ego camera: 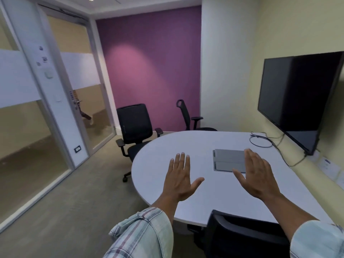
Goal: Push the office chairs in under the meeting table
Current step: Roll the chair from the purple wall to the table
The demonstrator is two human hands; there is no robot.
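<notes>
Closest to the camera, the near chair (242, 237) stands with its dark backrest just at the meeting table (160, 175) edge, seemingly tucked in. Above the tabletop both hands are spread flat and hold nothing: the left hand (179, 180) and the right hand (257, 176), which overlaps the grey cable hatch (228, 161). Farther off, the left chair (135, 131) sits partly out, angled away, and the far chair (188, 116) stands beyond the table's edge. Judging from this, no chair is in hand yet; next comes grasping a backrest and rolling it squarely in.
</notes>
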